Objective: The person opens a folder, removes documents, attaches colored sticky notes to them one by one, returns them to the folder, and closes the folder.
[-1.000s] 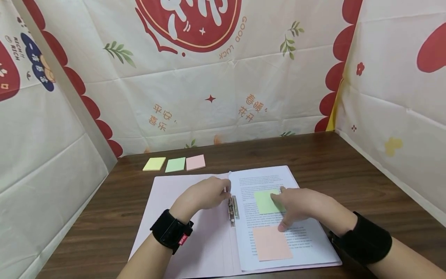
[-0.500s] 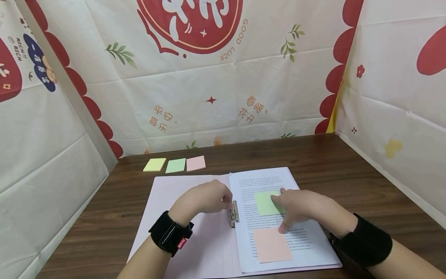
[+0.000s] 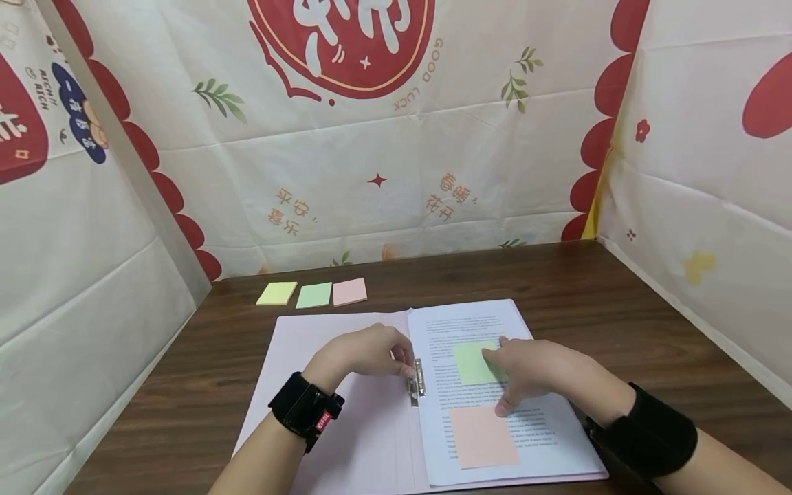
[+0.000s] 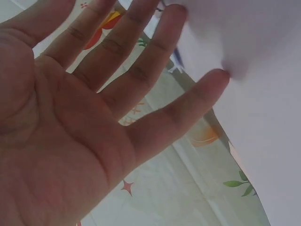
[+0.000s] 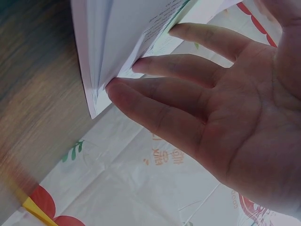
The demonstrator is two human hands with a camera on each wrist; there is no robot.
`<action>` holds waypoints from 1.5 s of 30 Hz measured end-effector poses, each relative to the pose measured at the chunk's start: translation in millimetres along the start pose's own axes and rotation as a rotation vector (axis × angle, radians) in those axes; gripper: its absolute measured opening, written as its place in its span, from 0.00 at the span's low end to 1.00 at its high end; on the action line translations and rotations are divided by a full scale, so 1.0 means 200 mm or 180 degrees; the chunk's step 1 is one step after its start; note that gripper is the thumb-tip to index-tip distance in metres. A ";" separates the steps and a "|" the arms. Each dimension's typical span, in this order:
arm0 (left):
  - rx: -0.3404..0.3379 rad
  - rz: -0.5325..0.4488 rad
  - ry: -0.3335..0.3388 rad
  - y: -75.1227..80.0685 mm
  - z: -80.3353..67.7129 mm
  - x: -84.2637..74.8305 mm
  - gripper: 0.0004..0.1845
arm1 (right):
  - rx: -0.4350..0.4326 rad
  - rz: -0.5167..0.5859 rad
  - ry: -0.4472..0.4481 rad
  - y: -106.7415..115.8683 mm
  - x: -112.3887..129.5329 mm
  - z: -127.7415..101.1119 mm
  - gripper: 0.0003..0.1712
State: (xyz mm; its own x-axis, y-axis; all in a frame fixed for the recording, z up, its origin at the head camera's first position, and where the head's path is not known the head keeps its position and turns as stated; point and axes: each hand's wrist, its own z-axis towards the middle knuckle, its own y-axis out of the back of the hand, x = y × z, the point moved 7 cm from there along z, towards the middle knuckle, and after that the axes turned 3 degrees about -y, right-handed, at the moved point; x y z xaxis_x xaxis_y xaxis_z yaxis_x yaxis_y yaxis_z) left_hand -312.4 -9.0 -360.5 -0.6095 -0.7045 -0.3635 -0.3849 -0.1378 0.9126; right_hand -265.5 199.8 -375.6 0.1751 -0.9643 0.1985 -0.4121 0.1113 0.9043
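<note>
Pressing flat on the printed pages (image 3: 489, 385) with the right hand (image 3: 532, 371), fingers straight. Left hand (image 3: 365, 352) fingertips at the folder clip (image 3: 416, 381), grip unclear. Probably working the clip; needs steady downward hold.

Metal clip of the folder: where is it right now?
In the head view, the metal clip sits on the open folder's spine, at the printed page's left edge, just under the left hand's fingertips.

Open folder (image 3: 346, 440) on table (image 3: 619, 309); papers (image 3: 526, 440) on its right half, 3 note pads (image 3: 314, 294) behind.
</note>
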 end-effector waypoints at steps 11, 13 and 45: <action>0.0123 -0.0161 0.0143 -0.02 0.00 0.03 0.06 | -0.0056 0.0000 -0.0055 -0.01 -0.01 0.00 0.60; 0.0140 -0.0210 0.0184 -0.02 -0.01 0.04 0.07 | -0.0078 -0.0012 -0.0048 -0.01 -0.01 0.00 0.60; 0.0132 0.0537 0.0555 -0.11 0.01 -0.07 0.25 | -0.0075 -0.0009 -0.0050 0.00 0.01 -0.01 0.60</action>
State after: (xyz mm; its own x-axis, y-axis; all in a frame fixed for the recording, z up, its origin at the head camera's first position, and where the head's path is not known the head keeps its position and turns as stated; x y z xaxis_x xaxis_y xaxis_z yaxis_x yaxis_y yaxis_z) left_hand -296.7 5.6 -375.5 -0.5400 -0.8252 -0.1656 -0.3182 0.0180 0.9478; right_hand -262.6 198.8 -374.5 0.1620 -0.9683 0.1901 -0.3905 0.1140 0.9135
